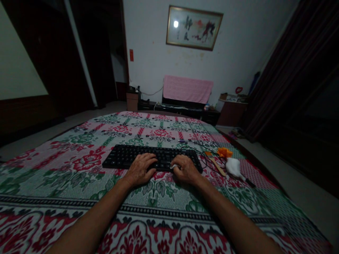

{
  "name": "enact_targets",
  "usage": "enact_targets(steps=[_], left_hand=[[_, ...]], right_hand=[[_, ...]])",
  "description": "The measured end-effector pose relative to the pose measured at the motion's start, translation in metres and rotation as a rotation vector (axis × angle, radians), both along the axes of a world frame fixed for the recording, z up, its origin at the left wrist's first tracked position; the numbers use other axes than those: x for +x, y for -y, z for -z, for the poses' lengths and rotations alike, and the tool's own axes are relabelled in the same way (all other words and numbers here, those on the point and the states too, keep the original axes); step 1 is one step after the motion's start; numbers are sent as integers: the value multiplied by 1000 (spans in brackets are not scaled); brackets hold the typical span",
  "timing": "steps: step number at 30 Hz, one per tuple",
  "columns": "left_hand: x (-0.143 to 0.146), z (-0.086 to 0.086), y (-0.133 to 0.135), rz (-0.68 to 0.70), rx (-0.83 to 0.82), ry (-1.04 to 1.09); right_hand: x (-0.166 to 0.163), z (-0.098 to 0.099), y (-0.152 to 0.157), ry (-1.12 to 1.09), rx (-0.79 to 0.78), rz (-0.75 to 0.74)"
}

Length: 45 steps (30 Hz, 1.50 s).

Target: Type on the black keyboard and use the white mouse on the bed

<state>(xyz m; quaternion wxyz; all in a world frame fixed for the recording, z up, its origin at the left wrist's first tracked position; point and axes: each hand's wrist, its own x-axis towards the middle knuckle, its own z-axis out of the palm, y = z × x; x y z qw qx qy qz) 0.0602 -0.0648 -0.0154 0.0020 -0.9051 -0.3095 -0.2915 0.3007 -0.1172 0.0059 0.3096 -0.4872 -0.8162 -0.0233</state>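
A black keyboard (132,155) lies on a bed covered with a red, green and white floral blanket (66,176). My left hand (140,169) rests flat on the keyboard's near edge, fingers spread over the keys. My right hand (185,169) is curled at the keyboard's right part, fingers pinched round a small white thing (173,166), perhaps a wipe or cloth, pressed against the keys.
To the right of the keyboard lie its black cable (201,157), an orange object (224,152), a wooden stick (218,166) and a white tuft (233,166). Beyond the bed stand a pink-draped TV stand (187,90), a framed picture (194,27) and dark curtains (291,70).
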Motion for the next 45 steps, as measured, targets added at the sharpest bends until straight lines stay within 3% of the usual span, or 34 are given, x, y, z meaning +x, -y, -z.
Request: enact_targets(steps=[6,12,20,31,42,45], left_hand=[[0,1,0,2,3,1],[0,1,0,-3,-14,19],[0,-1,1,-3,-11,10],[0,1,0,-6,-9,8],[0,4,-1,-4,16,16],[0,4,-1,-3,23,3]], right_hand=[[11,-6,-4,-93,44,14],[37,-2,-42,-83,63,145],[13,3,-76,34,70,121],[25,4,-74,72,35,137],[45,6,-65,13,40,314],[37,4,-65,-13,76,270]])
